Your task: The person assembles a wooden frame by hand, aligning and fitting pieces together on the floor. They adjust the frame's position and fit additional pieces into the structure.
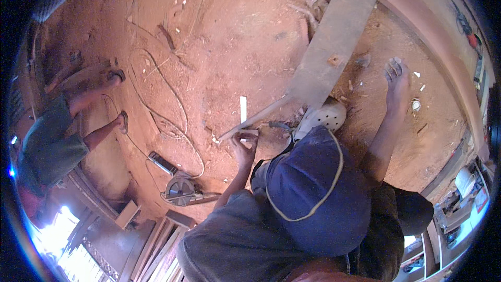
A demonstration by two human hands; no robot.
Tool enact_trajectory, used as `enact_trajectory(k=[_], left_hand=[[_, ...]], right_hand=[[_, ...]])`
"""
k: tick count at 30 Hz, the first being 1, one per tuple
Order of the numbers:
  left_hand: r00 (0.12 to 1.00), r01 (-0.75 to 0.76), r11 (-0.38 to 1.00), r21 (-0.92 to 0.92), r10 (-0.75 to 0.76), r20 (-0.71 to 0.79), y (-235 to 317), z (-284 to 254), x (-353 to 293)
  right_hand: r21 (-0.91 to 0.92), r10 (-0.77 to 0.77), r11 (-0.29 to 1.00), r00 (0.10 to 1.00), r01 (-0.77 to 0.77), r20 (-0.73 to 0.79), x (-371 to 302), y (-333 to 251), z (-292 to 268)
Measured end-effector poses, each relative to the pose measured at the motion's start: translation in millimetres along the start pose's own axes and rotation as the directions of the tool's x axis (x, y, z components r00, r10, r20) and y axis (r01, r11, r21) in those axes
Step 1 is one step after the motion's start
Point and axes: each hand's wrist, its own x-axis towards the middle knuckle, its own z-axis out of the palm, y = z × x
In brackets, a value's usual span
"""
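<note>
My left hand (243,150) is low over the earth floor, its fingers curled beside the near end of a thin, straight strip (261,116). Whatever sits between those fingers is too small to make out. The strip slants up to a wide grey-brown board (334,42) that lies on the ground. Out to the right, beyond the board, my right hand (395,69) reaches over the floor with its fingers apart, holding nothing visible. A white clog with holes (332,115) rests by the board's near end. Dark blue cloth with a pale cord (318,188) fills the lower middle.
A short white strip (243,108) lies near the left hand. At left are a looped cable (182,99), a dark boxy tool (162,162) and a round-disc tool (180,190). Another person's legs (94,99) are farther left. Stacked planks (164,245) lie below.
</note>
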Motion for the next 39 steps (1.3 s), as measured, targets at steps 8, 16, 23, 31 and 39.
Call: enact_trajectory(k=[8, 16, 23, 31, 39], left_hand=[[0.958, -0.17, 0.975, 0.143, 0.13, 0.255, 0.5, -20.2, 11.3], [0.928, -0.314, 0.949, 0.024, 0.301, 0.22, 36.5, -54.1, 54.4], [0.842, -0.498, 0.829, -0.255, 0.532, 0.088, 215.9, -80.4, 183.1], [0.695, -0.652, 0.652, -0.387, 0.718, 0.04, 302.9, -120.0, 225.7], [0.679, -0.726, 0.647, -0.235, 0.617, -0.398, 329.3, -99.1, 237.7]], right_hand=[[-0.148, -0.024, 0.988, 0.983, 0.052, 0.181, -34.0, -8.7, 85.0], [-0.058, -0.043, 0.997, 0.97, 0.059, 0.24, -39.0, -33.1, 156.9], [-0.077, -0.219, 0.759, 0.366, 0.646, 0.905, -71.5, -51.0, 209.7], [0.135, -0.011, 0.17, -0.135, 0.976, 0.991, -100.7, -111.8, 263.2], [-0.016, 0.433, 0.046, -0.005, 0.999, 0.901, -67.2, -146.1, 281.7]])
